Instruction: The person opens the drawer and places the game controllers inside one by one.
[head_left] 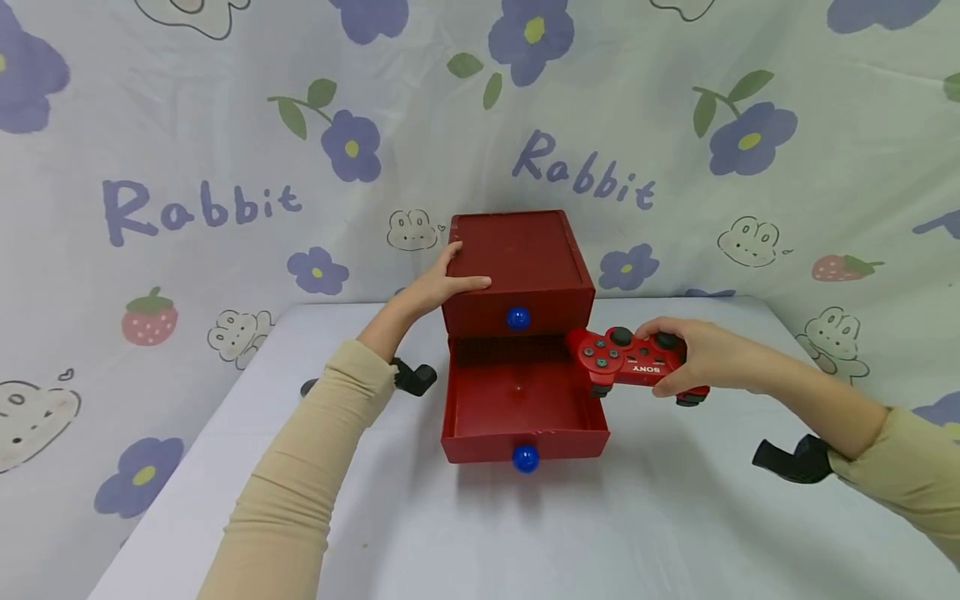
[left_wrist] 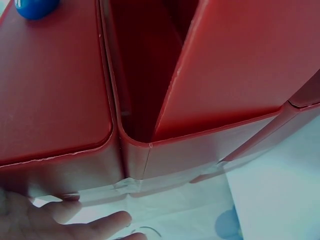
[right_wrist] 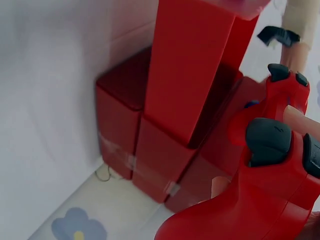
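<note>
A red drawer cabinet [head_left: 517,250] with blue knobs stands on the white table, its lower drawer [head_left: 517,400] pulled out with nothing seen inside. My left hand [head_left: 442,282] rests on the cabinet's upper left edge, fingers spread; in the left wrist view, fingers [left_wrist: 100,226] show beside the red cabinet side. My right hand [head_left: 693,354] grips a red game controller [head_left: 630,357] by one end, just right of the pulled-out drawer. In the right wrist view the controller [right_wrist: 245,195] fills the lower right, with the red drawer [right_wrist: 185,75] beyond it.
A patterned cloth [head_left: 225,150] with flowers and rabbits hangs behind the table [head_left: 630,517]. A small dark object [head_left: 308,387] lies left of the cabinet, partly hidden by the left sleeve. Black straps with dark mounts [head_left: 795,460] sit at both wrists.
</note>
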